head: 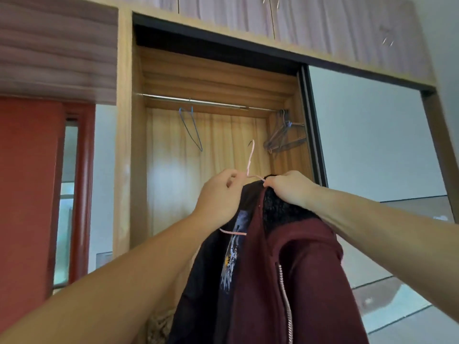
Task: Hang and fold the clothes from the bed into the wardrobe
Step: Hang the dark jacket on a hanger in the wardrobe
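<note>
Our left hand (219, 194) pinches the pink wire hanger (250, 160) at its neck, our right hand (289, 188) grips the maroon hoodie (305, 276) collar; the hook points up, below the wardrobe rail (198, 101).

the open wardrobe (213, 135) stands ahead, its rail (198, 101) running across the top inside. one empty hanger (191, 130) hangs left of the middle on the rail; a cluster of hangers (283, 135) hangs at its right end, beside the sliding door (372, 135). in front, below the rail, the left hand (218, 197) and right hand (290, 188) hold up a hanger (250, 160) carrying a t-shirt (223, 269), with a hoodie (298, 281) to its right.
</note>
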A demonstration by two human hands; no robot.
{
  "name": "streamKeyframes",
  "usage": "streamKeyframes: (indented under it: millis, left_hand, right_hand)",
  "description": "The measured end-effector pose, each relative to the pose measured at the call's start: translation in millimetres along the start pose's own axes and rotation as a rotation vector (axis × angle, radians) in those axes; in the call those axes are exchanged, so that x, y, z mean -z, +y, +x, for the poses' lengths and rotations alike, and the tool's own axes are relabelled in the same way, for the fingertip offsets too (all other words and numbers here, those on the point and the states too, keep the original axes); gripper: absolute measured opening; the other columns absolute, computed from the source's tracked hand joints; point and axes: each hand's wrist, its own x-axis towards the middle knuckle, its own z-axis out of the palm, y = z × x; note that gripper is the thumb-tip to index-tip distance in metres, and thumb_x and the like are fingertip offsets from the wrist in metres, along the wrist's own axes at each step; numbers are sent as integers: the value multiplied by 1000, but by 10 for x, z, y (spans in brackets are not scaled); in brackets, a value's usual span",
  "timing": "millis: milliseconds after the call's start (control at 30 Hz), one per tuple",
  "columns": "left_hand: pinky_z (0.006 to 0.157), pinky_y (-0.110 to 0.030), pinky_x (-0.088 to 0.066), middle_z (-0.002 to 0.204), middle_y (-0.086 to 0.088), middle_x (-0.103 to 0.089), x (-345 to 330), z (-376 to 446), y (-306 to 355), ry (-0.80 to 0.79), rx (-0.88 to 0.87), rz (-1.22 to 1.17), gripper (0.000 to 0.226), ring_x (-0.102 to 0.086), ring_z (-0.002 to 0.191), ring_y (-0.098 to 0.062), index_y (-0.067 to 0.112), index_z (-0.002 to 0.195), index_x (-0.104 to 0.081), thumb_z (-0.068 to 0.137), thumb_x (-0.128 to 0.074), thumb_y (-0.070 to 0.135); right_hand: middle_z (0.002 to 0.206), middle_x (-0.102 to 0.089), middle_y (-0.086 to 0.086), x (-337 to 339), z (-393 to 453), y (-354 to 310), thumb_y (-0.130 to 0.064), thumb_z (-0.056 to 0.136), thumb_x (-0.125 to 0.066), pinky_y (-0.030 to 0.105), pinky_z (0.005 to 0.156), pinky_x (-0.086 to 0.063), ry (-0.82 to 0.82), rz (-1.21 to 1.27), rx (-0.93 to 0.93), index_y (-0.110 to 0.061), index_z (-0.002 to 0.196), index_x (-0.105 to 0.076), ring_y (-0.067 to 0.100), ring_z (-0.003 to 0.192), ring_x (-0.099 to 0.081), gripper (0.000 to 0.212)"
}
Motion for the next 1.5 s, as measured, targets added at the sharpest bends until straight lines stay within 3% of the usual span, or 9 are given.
streamKeyframes:
  millis: [100,233,367,500,700,867,1100,1200,1500]
  left_hand:
    - [75,-29,-46,82,6,-62,29,-237,227,20,-29,-126,29,-57,78,-12,32,94,-64,96,-42,51]
    - [105,-25,-35,130,21,-52,-61,-461,320,42,-65,-56,46,-48,120,0,45,141,-38,97,-33,57]
    - [114,-25,-25,150,30,-30,-139,-550,378,83,-73,-219,76,-29,138,6,49,148,-23,79,-44,75]
    - [105,-25,-36,154,28,-18,-376,-451,257,160,-87,-47,115,-36,135,1,54,147,-2,59,-75,60]
    - [90,-34,-53,156,17,-10,-671,237,-355,217,-184,237,112,-60,109,-17,67,116,42,89,-59,28]
    - [73,-32,-54,156,13,-10,-758,956,-887,185,-270,386,108,-62,85,-18,65,118,44,94,-52,20]
    - [60,-31,-44,153,8,-18,-625,2043,-1373,267,-418,633,108,-48,71,-19,56,134,34,90,-55,16]
    - [54,-28,-38,152,8,-21,-632,2381,-1609,321,-445,766,110,-42,63,-15,53,132,40,89,-55,15]
    - [62,-30,-42,146,10,-23,-947,2923,-2313,249,-451,926,105,-59,87,-21,53,120,46,93,-50,21]
  right_hand:
    - [84,-54,8,56,199,-262,-21,95,-49,27,52,-37,41,-32,63,-1,89,-59,17,64,-49,23]
    - [106,-55,15,128,367,-623,-22,97,-47,27,74,-36,69,11,164,3,122,-58,32,109,-57,37]
    - [124,-60,15,122,540,-858,-24,98,-43,25,73,-41,154,11,240,0,116,-58,28,96,-60,34]
    - [119,-63,11,105,760,-959,-29,96,-50,27,76,-38,242,76,279,-3,117,-61,30,109,-59,35]
    - [105,-62,10,56,1324,-860,-32,95,-51,26,73,-38,362,60,345,-5,111,-61,26,90,-57,33]
    - [77,-53,4,-74,1981,-848,-32,94,-53,26,49,-30,468,-32,415,-6,86,-56,22,70,-49,27]
    - [107,-65,14,-155,2815,-1054,-35,94,-54,26,72,-37,671,-37,437,-1,105,-65,32,103,-61,37]
    - [98,-60,9,-232,3104,-1073,-32,93,-54,25,70,-37,689,-36,461,-3,105,-64,28,91,-59,33]
    - [79,-53,6,-604,4137,-716,-28,91,-52,27,61,-37,562,-219,567,-6,82,-54,23,65,-50,24]
